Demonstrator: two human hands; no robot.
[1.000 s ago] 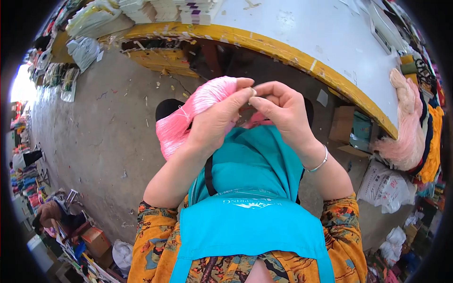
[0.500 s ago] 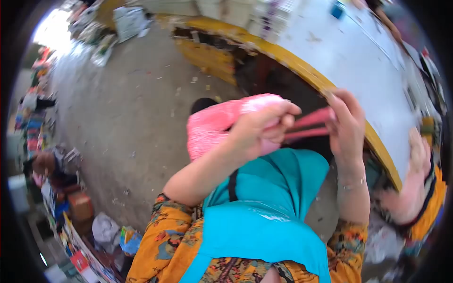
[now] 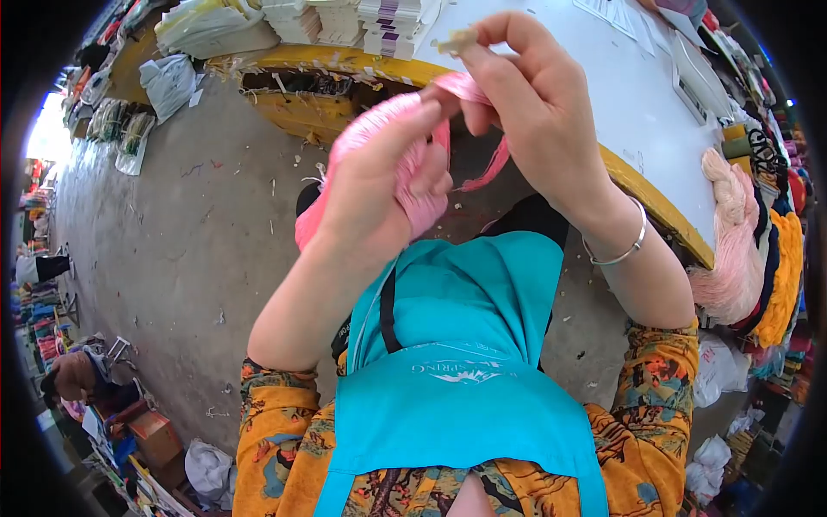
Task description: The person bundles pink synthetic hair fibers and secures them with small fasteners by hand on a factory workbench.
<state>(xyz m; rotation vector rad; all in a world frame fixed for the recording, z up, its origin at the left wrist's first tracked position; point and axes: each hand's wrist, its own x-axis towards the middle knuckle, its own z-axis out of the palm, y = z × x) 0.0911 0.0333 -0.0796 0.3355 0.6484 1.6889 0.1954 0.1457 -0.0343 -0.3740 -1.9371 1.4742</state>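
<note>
A bundle of glossy pink thread (image 3: 379,129) lies in my left hand (image 3: 375,172), whose fingers are wrapped round it. My right hand (image 3: 543,112) is raised beside it, over the table's yellow edge, with a silver bangle at the wrist. Its thumb and index finger pinch a small pale scrap (image 3: 458,41). A pink strand passes between the two hands, and a loose end hangs below the right one. The bundle is above my lap, over the turquoise apron (image 3: 465,388).
The white table (image 3: 642,121) has a yellow edge. Stacks of paper strips (image 3: 396,26) stand at its back. Pink and orange yarn skeins (image 3: 732,250) hang at the right. Plastic bags (image 3: 168,84) lie on the floor at the left, with boxes (image 3: 155,438) lower down.
Both hands have moved up and left with the pink bundle. The strands stretched between them are now slack, and the pale scrap shows clearly in the right fingertips. The view has shifted.
</note>
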